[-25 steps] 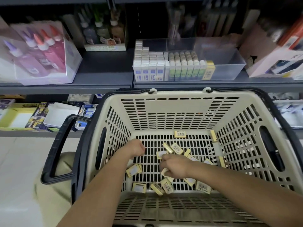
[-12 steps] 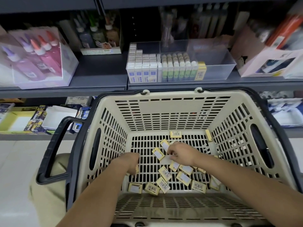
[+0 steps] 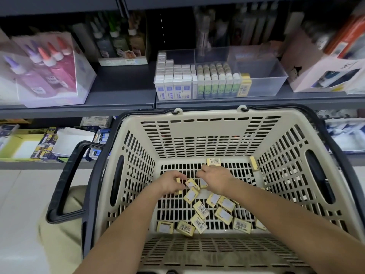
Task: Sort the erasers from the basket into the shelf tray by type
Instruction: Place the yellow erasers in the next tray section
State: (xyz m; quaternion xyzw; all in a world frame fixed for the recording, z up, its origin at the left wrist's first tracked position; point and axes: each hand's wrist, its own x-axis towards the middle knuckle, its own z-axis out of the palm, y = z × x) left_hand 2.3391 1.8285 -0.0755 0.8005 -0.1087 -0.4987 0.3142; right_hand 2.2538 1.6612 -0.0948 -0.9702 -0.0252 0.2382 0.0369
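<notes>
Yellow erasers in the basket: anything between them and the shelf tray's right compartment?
Only the far wall of the basket, which rises between the yellow erasers and the shelf tray; they must be lifted over its rim. Both are open-topped, and nothing visible covers the tray's right compartment.

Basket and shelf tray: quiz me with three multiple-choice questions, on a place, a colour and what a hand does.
1. Where is the clear tray? A) floor B) shelf beyond the basket C) inside the basket
2. What colour are the loose erasers? A) yellow B) blue C) pink
3. What is the left hand doing? A) gripping a handle B) lying flat C) holding an eraser
Answers: B, it sits on the grey shelf; A, their wrappers are yellow; C, its fingers curl round one.
</notes>
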